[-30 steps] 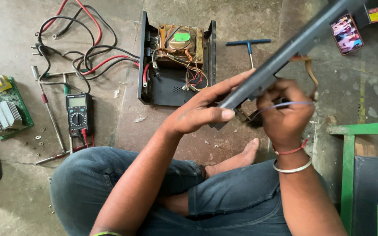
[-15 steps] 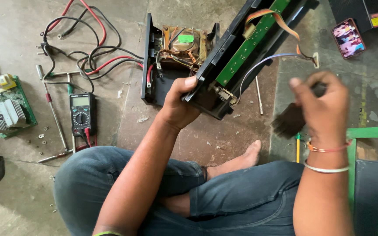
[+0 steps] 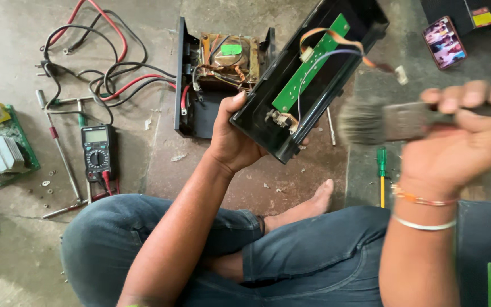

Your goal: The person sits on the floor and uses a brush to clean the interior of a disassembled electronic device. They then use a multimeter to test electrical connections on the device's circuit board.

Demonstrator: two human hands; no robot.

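Since the earlier frame, your right hand [image 3: 456, 148] had raised a brush [image 3: 382, 121], fingers clamped on it; your left hand [image 3: 235, 139] gripped the black cover [image 3: 313, 79], green board [image 3: 311, 63] inside.

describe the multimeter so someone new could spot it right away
Start at the open black chassis on the floor, then follow the tangle of red and black cables down and left. The multimeter lies there: small, black, with a grey screen above a round dial, unlike the metal tools beside it.
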